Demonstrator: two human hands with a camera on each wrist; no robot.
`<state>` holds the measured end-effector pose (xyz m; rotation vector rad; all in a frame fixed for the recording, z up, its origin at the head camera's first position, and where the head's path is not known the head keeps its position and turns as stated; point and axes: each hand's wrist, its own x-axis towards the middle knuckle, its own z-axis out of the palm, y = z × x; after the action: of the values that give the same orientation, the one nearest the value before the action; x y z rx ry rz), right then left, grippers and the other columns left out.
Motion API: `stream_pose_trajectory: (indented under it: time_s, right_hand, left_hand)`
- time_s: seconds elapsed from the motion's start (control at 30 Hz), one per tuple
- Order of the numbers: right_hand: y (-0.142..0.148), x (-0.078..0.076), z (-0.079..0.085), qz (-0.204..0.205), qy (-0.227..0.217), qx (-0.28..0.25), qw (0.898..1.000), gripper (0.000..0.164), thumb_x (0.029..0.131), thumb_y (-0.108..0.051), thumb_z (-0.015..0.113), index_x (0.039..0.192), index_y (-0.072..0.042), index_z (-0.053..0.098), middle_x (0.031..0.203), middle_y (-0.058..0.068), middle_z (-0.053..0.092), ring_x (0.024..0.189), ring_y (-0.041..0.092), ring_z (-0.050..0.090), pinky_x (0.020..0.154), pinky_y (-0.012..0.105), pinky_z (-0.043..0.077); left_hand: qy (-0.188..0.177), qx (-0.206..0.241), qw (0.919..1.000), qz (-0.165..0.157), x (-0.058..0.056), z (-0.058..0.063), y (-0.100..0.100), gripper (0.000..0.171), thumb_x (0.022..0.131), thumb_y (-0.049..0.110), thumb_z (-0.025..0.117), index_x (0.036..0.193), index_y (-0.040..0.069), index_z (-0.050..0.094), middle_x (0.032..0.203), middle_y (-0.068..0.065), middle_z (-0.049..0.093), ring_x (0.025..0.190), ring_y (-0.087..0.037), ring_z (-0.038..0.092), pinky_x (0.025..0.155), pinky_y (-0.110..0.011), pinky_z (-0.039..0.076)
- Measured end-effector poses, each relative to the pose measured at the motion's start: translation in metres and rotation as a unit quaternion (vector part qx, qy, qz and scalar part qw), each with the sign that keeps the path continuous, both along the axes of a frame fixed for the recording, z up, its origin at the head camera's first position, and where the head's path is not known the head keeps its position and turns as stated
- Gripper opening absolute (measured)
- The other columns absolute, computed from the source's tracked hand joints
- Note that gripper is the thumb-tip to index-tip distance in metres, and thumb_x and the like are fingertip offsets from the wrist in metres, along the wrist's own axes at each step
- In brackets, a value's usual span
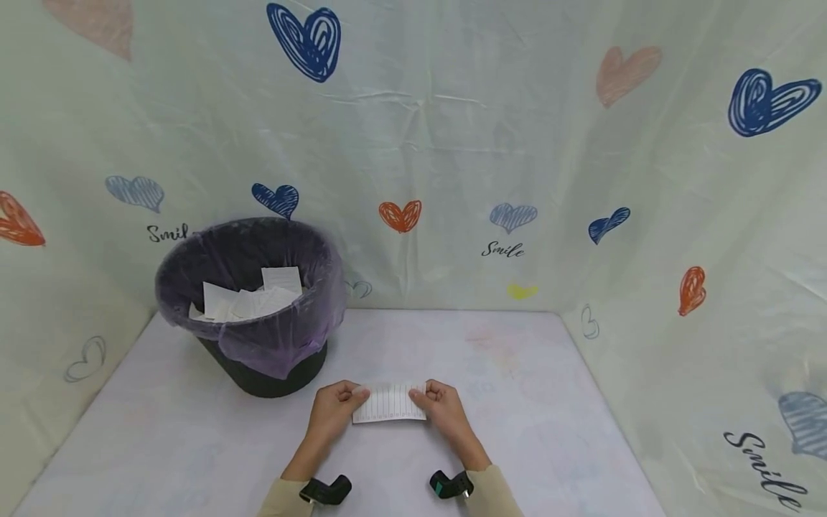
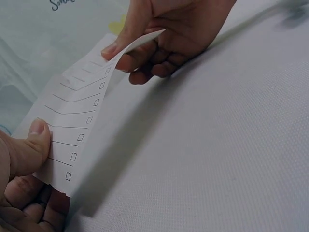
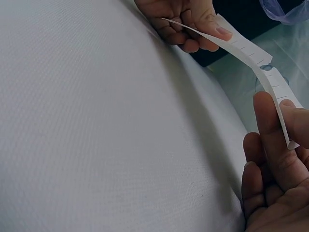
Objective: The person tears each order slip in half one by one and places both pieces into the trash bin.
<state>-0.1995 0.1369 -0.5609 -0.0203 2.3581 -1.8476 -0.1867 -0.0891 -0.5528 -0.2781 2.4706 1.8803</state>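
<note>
A small white paper sheet (image 1: 389, 403) printed with parallel lines and a row of little checkboxes is held between both hands above the table. My left hand (image 1: 332, 413) pinches its left end, thumb on top and fingers beneath. At the opposite end my right hand (image 1: 447, 413) pinches it the same way. In the left wrist view the paper (image 2: 72, 116) bends along its length, and its checkbox edge faces the person. A notch breaks the far edge of the paper (image 3: 246, 50) near its middle in the right wrist view.
A black bin (image 1: 271, 377) lined with a translucent purple bag (image 1: 278, 348) stands at the table's back left, with several white paper pieces (image 1: 252, 301) inside. Behind the white table (image 1: 517, 431) hangs a pale curtain (image 1: 439, 158) printed with hearts.
</note>
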Motion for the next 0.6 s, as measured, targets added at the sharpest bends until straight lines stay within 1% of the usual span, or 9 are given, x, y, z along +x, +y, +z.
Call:
stream_pose_trajectory:
  time_s: [0.27, 0.43, 0.5, 0.6]
  right_hand:
    - [-0.0026, 0.0005, 0.0010, -0.010, -0.001, -0.027, 1.000, 0.034, 0.088, -0.030, 0.071, 0.075, -0.005, 0.052, 0.053, -0.007, 0.041, 0.050, 0.006, 0.034, 0.046, 0.019, 0.026]
    - [-0.0021, 0.0002, 0.0015, -0.014, -0.008, -0.035, 0.999, 0.032, 0.087, -0.032, 0.070, 0.080, -0.004, 0.057, 0.056, -0.006, 0.046, 0.053, 0.006, 0.039, 0.050, 0.019, 0.031]
    - [-0.0005, 0.0005, 0.0006, -0.020, -0.012, -0.037, 0.999, 0.032, 0.088, -0.032, 0.070, 0.080, -0.005, 0.056, 0.055, -0.007, 0.044, 0.053, 0.006, 0.038, 0.052, 0.020, 0.031]
    - [0.0025, 0.0010, -0.0017, -0.027, -0.012, -0.036, 0.999, 0.032, 0.088, -0.032, 0.070, 0.080, -0.005, 0.055, 0.054, -0.007, 0.040, 0.052, 0.006, 0.035, 0.052, 0.020, 0.031]
  left_hand:
    - [0.003, -0.003, 1.0000, 0.005, -0.0009, -0.0004, 0.0019, 0.014, 0.084, 0.021, 0.075, 0.084, 0.007, 0.071, 0.072, 0.000, 0.068, 0.065, -0.010, 0.054, 0.056, -0.021, 0.041]
    - [0.009, 0.008, 0.9999, 0.002, -0.0015, 0.0005, 0.0015, 0.016, 0.085, 0.021, 0.074, 0.086, 0.006, 0.071, 0.073, -0.002, 0.069, 0.065, -0.010, 0.054, 0.057, -0.021, 0.041]
    - [0.012, 0.011, 0.9999, 0.004, -0.0017, -0.0003, 0.0007, 0.015, 0.085, 0.020, 0.074, 0.087, 0.005, 0.071, 0.074, -0.003, 0.070, 0.065, -0.010, 0.054, 0.056, -0.021, 0.041]
    - [0.028, -0.006, 0.9996, 0.002, -0.0016, -0.0017, -0.0003, 0.015, 0.086, 0.020, 0.073, 0.088, 0.005, 0.071, 0.073, -0.003, 0.071, 0.062, -0.008, 0.053, 0.055, -0.021, 0.041]
